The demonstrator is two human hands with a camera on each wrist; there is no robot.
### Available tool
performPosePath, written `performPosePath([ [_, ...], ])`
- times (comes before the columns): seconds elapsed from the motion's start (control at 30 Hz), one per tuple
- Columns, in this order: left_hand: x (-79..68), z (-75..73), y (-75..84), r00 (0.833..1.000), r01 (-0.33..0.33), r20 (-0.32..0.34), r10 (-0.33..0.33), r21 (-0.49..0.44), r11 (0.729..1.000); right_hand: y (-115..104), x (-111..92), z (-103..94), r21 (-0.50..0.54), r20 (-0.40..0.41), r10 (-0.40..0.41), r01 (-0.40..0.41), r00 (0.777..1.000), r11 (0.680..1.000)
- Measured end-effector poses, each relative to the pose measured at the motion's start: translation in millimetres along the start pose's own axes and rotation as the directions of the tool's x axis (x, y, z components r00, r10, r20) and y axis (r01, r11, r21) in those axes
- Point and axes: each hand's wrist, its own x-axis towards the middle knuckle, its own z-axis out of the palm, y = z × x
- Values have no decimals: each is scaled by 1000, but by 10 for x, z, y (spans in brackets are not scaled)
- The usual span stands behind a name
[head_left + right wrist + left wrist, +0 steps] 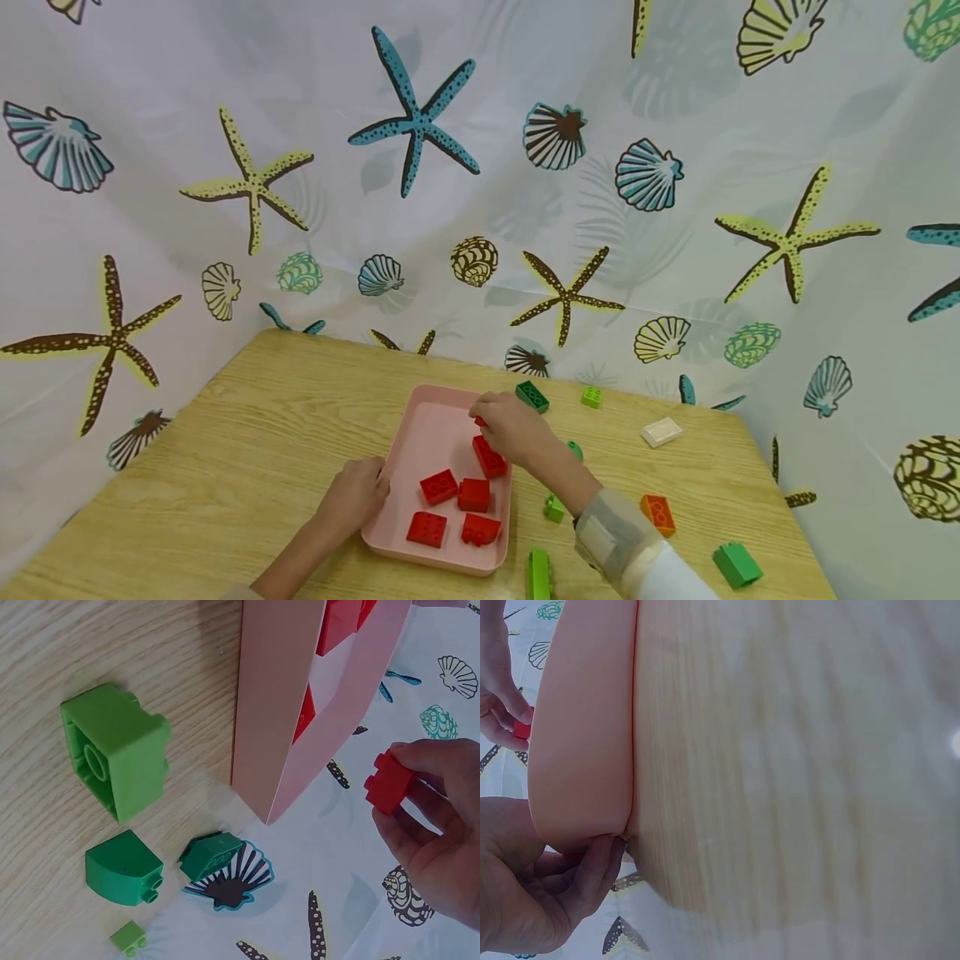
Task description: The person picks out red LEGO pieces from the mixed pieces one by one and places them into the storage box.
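Observation:
My right hand [517,429] pinches a small red toy brick [390,782] between thumb and fingers, above the far right part of a pink tray [423,437]. Studs show on one side of that brick in the right wrist view. At the tray's left side, my left hand [352,497] grips the edge, and the left wrist view shows its fingers [596,874] bent against the tray's wall. Inside the tray lie several red bricks, among them a long one [489,457], a blocky one [473,495] and a sloped one [427,529].
Right of the tray are green bricks, including a long lime one [538,573], a dark green one [532,397] and a green one [737,565]. An orange brick [657,514] and a white brick [662,432] lie farther right. A shell-patterned curtain [480,208] surrounds the wooden table [300,417].

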Motion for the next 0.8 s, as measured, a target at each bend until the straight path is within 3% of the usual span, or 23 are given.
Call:
performPosePath([
  [0.43,13,23,-22,1000,-13,-23,13,20,1000,-10,63,106,14,32,27,-27,999,1000],
  [0.8,10,20,-17,1000,-8,-16,8,11,1000,-3,91,175,-30,-2,-45,45,999,999],
])
